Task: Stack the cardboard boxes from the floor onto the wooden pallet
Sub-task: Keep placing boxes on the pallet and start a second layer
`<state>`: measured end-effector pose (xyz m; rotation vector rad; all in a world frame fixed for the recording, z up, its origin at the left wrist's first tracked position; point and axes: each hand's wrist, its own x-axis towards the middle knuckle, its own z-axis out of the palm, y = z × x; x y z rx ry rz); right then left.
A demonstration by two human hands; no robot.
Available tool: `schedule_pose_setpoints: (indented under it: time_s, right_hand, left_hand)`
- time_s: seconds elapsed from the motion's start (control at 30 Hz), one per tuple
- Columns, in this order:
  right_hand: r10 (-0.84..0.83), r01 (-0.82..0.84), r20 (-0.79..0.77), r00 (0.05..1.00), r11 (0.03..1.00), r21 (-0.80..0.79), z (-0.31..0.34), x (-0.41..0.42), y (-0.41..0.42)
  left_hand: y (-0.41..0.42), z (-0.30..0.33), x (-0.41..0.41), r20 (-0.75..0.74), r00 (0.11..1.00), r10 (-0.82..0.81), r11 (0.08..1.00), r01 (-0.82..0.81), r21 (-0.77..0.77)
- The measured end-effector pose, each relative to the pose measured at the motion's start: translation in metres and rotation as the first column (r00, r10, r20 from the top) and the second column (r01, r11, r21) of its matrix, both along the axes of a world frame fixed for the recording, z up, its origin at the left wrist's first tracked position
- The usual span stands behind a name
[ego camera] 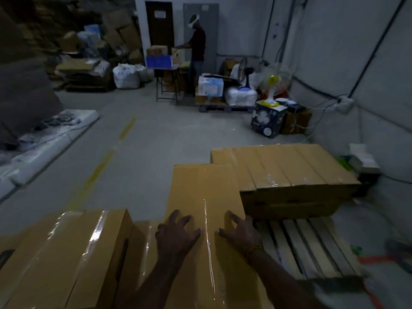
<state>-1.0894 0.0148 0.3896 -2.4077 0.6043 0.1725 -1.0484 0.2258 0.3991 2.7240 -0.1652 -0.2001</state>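
Both hands are lying spread on top of the same tall cardboard box (204, 210), fingers splayed and nearly straight, gripping nothing. The left hand (176, 233) is pressing palm-down just left of the shiny tape seam (208, 241) that is running down the middle of the box's top, its fingertips pointing away from the person. The right hand (242, 233) is resting just right of that seam, its outer fingers reaching the box's right edge. So the box is sitting directly under both palms, extending well beyond the fingertips toward the far end.

To the right of this box, bare slats of the wooden pallet (312, 246) are showing, and a wide stack of boxes (287, 172) is sitting at the pallet's far end, touching the pressed box along its right side. To the left, another taped box (66, 253) is standing close beside the person, tilted slightly.

Further out, a yellow dashed line (101, 166) is running along the grey floor. In the background, a person (197, 45) is standing at a small table (167, 72) handling cartons, and a white fan (273, 85) is standing on a dark printed box (267, 119) near the wall.
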Motion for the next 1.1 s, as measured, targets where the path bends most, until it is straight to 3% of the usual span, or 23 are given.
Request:
schedule_pose_setpoints:
  time_s: [0.3, 0.57, 0.83, 1.1]
  right_hand:
    - [-0.144, 0.149, 0.113, 0.983, 0.988, -0.039, 0.015, -0.124, -0.193]
    - [-0.248, 0.258, 0.118, 0.962, 0.963, -0.079, 0.024, -0.215, -0.395]
    - [-0.345, 0.353, 0.105, 0.933, 0.933, -0.074, 0.018, -0.248, -0.527]
    - [-0.333, 0.34, 0.071, 0.94, 0.933, -0.116, -0.003, -0.223, -0.649]
  left_hand:
    - [-0.206, 0.003, -0.092, 0.045, 0.99, -0.135, 0.986, 0.139, -0.088]
    - [-0.414, 0.005, -0.155, 0.055, 0.961, -0.272, 0.953, 0.277, -0.12]
    - [-0.552, 0.011, -0.172, 0.038, 0.92, -0.389, 0.913, 0.391, -0.115]
    - [-0.677, -0.023, -0.143, 0.007, 0.925, -0.379, 0.913, 0.375, -0.159]
